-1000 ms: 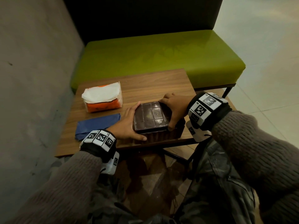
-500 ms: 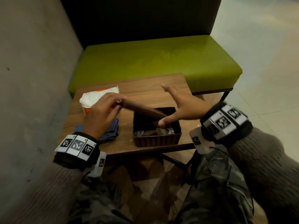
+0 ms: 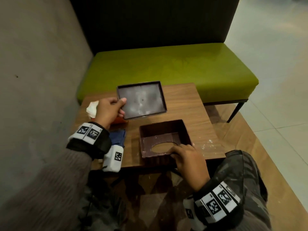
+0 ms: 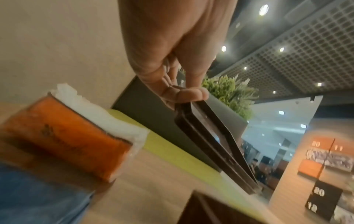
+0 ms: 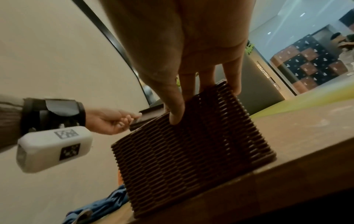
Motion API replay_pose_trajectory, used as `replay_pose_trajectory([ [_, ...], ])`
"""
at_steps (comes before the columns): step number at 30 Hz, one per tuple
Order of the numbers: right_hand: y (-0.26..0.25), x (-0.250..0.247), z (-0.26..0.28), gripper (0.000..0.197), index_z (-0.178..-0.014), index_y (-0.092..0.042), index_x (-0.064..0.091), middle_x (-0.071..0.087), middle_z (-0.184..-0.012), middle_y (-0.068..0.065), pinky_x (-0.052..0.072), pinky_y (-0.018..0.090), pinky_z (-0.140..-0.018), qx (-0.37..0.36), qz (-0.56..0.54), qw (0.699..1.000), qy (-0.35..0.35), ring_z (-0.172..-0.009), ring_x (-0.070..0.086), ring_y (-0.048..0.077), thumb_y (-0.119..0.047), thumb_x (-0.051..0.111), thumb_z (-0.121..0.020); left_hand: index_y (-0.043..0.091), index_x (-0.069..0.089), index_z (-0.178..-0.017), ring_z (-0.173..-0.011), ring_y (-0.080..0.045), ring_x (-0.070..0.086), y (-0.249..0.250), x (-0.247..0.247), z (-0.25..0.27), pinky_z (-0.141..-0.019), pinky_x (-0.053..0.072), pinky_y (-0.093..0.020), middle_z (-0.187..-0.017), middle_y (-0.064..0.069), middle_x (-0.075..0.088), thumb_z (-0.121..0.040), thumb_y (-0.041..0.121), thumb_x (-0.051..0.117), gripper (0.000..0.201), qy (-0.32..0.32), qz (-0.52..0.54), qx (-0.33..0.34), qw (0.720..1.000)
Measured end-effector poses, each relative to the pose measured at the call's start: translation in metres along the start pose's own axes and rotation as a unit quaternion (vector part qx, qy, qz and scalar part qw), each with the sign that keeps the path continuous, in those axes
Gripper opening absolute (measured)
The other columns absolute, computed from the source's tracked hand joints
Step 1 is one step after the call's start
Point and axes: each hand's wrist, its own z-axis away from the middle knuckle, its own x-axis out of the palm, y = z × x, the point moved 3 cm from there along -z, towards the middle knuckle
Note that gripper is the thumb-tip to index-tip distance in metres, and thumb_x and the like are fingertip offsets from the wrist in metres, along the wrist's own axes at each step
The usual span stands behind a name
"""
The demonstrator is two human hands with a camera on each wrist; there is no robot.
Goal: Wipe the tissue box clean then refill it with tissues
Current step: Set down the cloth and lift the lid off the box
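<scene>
The dark brown ribbed tissue box (image 3: pixel 165 140) (image 5: pixel 191 151) stands open at the table's near edge, its inner floor showing an oval hole. My right hand (image 3: pixel 185 155) (image 5: pixel 191 97) grips its near right wall, thumb outside and fingers over the rim. My left hand (image 3: pixel 111 109) (image 4: pixel 178 91) pinches the left edge of the box's flat panel (image 3: pixel 141 100) (image 4: pixel 214 144), held tilted above the table with its dusty inside facing me. The orange tissue pack (image 4: pixel 67 136) with white tissues (image 3: pixel 92 108) lies below my left hand. A blue cloth (image 3: pixel 117 136) (image 5: pixel 99 207) lies beside the box.
The small wooden table (image 3: pixel 191 114) abuts a grey wall (image 3: pixel 33 80) on the left. White crumbs (image 3: pixel 206 144) dot its near right corner. A green bench (image 3: pixel 166 70) stands behind the table. My knees are under the near edge.
The flat panel came off the box; my left hand lifted it up and back, turning its inside toward me. My right hand shifted from the panel to the box's near wall.
</scene>
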Motion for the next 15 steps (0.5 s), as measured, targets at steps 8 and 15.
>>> replay_pose_trajectory([
  [8, 0.020, -0.010, -0.001, 0.016, -0.086, -0.025, 0.070, 0.070, -0.085, -0.006, 0.050, 0.040, -0.080, 0.042, -0.038, 0.998, -0.023, -0.081, 0.062, 0.021, -0.012, 0.072, -0.077, 0.008, 0.058, -0.070, -0.030, -0.002, 0.051, -0.039, 0.055, -0.032, -0.035, 0.039, -0.011, -0.034, 0.006, 0.055, -0.089, 0.021, 0.061, 0.024, -0.087, -0.053, -0.069, 0.992],
  [15, 0.020, -0.009, -0.004, 0.019, -0.089, -0.031, 0.071, 0.069, -0.086, -0.011, 0.050, 0.034, -0.079, 0.044, -0.035, 0.998, -0.034, -0.081, 0.061, 0.014, -0.014, 0.071, -0.080, -0.004, 0.050, -0.084, -0.033, -0.004, 0.056, -0.049, 0.093, -0.049, -0.039, 0.048, -0.015, -0.056, -0.010, 0.060, -0.090, 0.000, 0.056, 0.009, -0.175, 0.001, -0.186, 0.967],
])
